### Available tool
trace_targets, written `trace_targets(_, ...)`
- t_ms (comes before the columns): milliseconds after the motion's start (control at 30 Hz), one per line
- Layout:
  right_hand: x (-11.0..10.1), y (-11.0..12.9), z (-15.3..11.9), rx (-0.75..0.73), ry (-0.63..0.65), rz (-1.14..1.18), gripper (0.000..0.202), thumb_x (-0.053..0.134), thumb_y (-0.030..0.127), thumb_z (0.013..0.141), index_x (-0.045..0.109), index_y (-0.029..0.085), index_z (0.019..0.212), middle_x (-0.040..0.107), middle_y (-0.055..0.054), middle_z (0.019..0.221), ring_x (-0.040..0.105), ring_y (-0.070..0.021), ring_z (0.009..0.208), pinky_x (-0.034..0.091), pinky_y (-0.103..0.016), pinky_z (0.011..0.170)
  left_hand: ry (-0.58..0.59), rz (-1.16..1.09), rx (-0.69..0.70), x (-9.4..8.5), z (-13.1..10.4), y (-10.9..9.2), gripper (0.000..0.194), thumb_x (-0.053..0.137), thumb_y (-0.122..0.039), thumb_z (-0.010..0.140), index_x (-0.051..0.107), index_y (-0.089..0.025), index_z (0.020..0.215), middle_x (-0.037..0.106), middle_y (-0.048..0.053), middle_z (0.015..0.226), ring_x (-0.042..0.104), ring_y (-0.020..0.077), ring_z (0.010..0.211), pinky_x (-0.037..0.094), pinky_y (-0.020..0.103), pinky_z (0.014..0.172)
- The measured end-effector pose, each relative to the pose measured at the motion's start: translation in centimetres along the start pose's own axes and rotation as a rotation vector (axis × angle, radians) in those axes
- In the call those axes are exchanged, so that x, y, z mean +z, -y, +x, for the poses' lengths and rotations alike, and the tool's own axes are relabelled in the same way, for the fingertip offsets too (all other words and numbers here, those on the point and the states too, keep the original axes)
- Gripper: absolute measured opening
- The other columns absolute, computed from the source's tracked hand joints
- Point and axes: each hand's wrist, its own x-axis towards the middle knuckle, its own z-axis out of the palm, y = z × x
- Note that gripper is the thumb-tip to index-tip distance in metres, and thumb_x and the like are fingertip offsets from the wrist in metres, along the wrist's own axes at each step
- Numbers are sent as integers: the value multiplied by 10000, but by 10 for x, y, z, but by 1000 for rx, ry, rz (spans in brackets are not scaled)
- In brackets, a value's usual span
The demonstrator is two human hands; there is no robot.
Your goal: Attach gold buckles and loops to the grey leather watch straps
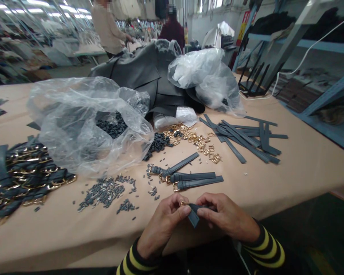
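Near the table's front edge, my left hand (166, 218) pinches a small gold buckle (183, 204) between thumb and fingers. My right hand (222, 214) is closed on a dark grey strap (193, 218) that meets the buckle; its short end hangs down between the two hands. Just beyond them lie several buckled straps (196, 179), with their gold buckles to the left. Farther back is a scatter of loose gold buckles (202, 143) beside a heap of dark loops (159, 142).
Small dark pieces (103, 192) lie left of my hands. A clear plastic bag (74, 126) and a pile of chained straps (20, 175) fill the left. Loose strips (240, 139) lie at the right, a router (253, 82) behind. Two people stand beyond the table.
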Motion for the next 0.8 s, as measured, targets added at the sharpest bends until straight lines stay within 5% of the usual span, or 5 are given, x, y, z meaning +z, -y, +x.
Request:
trace_targets(167, -6, 0, 12, 23, 64, 84, 196, 543, 319, 794, 557, 124, 806, 544, 12, 640, 497, -68, 479, 381, -175, 458, -147, 48, 27, -1, 7, 1, 215, 604, -301, 751, 461, -152, 690, 550, -10, 633, 532, 108, 588, 426, 243, 587)
trace_targets(467, -11, 30, 50, -225, -52, -593, 145, 510, 250, 813, 593, 157, 738, 588, 4, 591, 505, -103, 541, 329, -206, 517, -156, 68, -20, -19, 15, -16, 220, 616, -323, 731, 540, -123, 784, 591, -2, 573, 543, 90, 482, 440, 204, 489)
trace_targets(600, -28, 46, 99, -315, 95, -756, 175, 513, 301, 828, 623, 169, 799, 627, -4, 658, 545, -103, 586, 359, -195, 542, -269, 139, -45, -29, 21, -18, 231, 576, -353, 758, 523, -136, 702, 567, -22, 502, 489, 64, 390, 379, 169, 405)
trace_targets(700, -39, 54, 152, -235, -212, -1058, 178, 475, 264, 855, 623, 185, 917, 650, -43, 882, 580, -140, 815, 401, -232, 716, -302, 148, -48, -34, 26, -12, 266, 548, -377, 774, 514, -138, 662, 561, -16, 480, 488, 70, 379, 369, 169, 387)
trace_targets(800, -38, 56, 195, -160, -270, -1144, 174, 508, 209, 822, 632, 129, 915, 625, -125, 968, 575, -212, 915, 412, -283, 761, -318, 140, -36, -38, 29, -5, 286, 529, -393, 783, 509, -139, 653, 557, -15, 466, 481, 73, 366, 376, 175, 384)
